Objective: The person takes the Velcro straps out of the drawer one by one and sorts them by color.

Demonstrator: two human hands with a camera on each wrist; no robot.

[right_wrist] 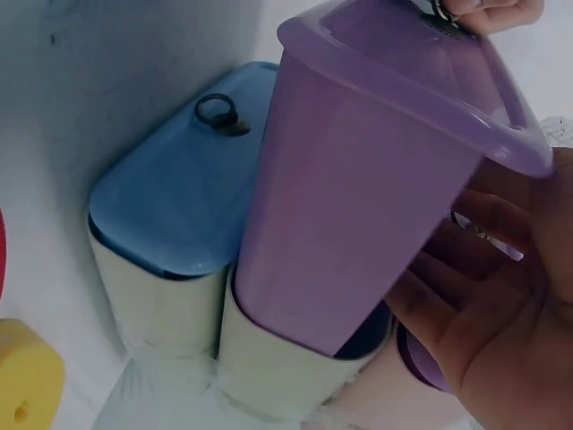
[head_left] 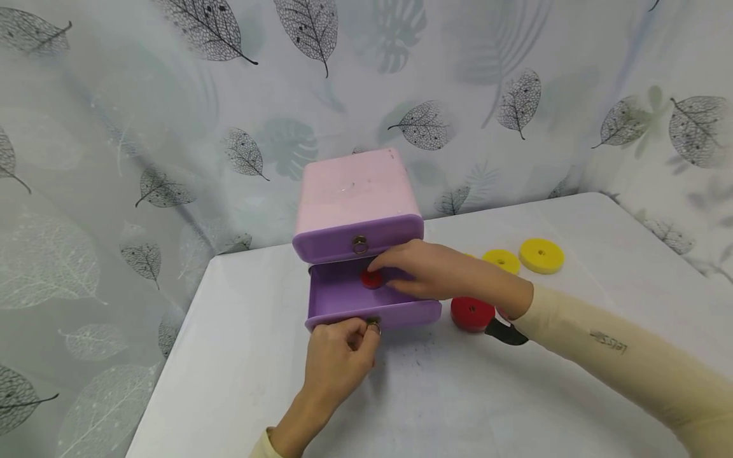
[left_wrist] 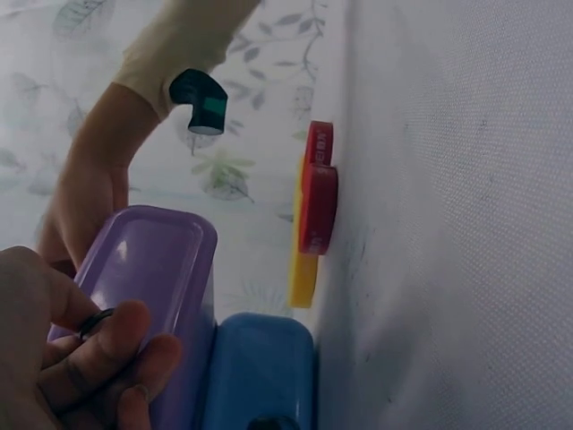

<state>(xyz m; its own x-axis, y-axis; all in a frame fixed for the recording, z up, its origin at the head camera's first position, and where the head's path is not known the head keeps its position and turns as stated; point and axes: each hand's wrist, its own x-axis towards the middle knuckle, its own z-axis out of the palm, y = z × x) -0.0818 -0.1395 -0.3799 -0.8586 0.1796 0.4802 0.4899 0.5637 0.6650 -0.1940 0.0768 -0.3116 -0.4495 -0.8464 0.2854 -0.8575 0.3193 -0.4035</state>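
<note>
In the head view my left hand holds the metal ring pull on the front of a purple drawer, which is pulled out of its cabinet. My right hand reaches over the drawer's right side. Its fingertips touch a small red disc inside, while the thumb stands apart to the right of it. The left wrist view shows the left fingers curled at the ring. In the right wrist view, the right hand has extended fingers and the disc is hidden behind the drawer wall.
Above sits a shut purple drawer under a pink cabinet top. A blue drawer is below. A larger red disc and several yellow discs lie on the white table to the right. A leaf-patterned cloth stands behind.
</note>
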